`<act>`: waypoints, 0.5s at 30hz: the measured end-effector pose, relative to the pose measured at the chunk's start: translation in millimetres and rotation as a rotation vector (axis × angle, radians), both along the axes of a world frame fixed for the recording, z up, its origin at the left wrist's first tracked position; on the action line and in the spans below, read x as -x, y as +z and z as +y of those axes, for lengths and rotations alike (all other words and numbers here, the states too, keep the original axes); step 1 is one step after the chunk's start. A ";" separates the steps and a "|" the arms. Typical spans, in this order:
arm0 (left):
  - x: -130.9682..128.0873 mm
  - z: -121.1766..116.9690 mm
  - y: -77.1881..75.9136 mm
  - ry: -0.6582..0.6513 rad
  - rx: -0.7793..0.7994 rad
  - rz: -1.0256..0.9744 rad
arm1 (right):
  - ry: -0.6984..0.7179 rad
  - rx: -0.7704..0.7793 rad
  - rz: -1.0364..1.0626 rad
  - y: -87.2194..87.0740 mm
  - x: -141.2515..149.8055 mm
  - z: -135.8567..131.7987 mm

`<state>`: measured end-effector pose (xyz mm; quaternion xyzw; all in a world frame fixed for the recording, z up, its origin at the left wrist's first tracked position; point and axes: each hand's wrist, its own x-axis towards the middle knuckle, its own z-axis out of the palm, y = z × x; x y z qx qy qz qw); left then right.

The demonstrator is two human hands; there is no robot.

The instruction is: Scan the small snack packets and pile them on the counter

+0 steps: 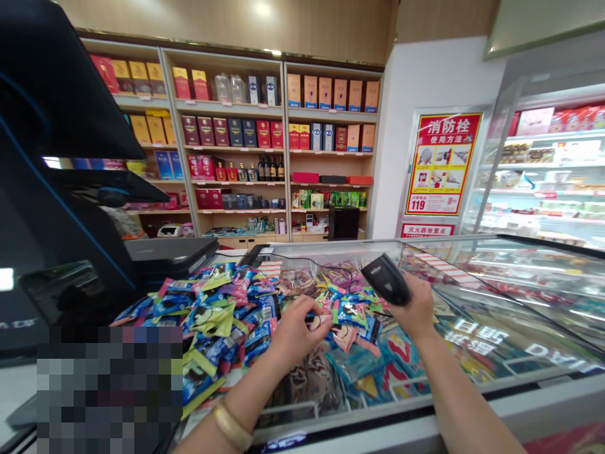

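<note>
Head view shows two bare hands over a freezer (378, 436) with a glass top. The right hand (418, 310) is wrapped around the handle of a black scanner (385, 279), holding it above the glass, its head tilted up and toward the far left. The left hand (297, 329), lower and to the left, has its thumb and fingers curled together over a packet (314, 322); whether it grips the packet or only touches it, I cannot tell. A bracelet (230, 429) circles the left wrist.

Small shiny packets (215, 318) in blue, green and pink lie in a loose heap to the left of the left hand. A smaller cluster (350, 310) lies just beyond its fingers, between the two hands. A thin black cable (312, 258) runs across the far side of the glass. Bags (397, 366) show through the glass below the hands, and white lettering (477, 334) stands to the right of the right forearm.

At the left, a dark monitor (70, 82) rises over the counter. Shelves (326, 115) along the far wall carry boxes (324, 93) and bottles (270, 169). Farther right, a red and yellow poster (444, 165) hangs beside a lit fridge (548, 194) stocked with packaged goods.
</note>
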<state>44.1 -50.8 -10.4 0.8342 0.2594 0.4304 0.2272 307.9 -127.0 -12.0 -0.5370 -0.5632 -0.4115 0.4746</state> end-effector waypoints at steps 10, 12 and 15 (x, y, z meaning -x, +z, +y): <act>-17.9 -10.8 -25.2 -0.085 -0.048 0.116 | -0.056 0.018 0.059 -7.7 -10.6 4.2; -16.1 -11.8 -23.1 -0.052 -0.047 0.166 | -0.044 0.030 0.058 -7.6 -9.7 3.6; -12.0 -15.8 -16.7 0.052 -0.066 0.296 | -0.042 0.057 0.065 -7.3 -8.1 2.7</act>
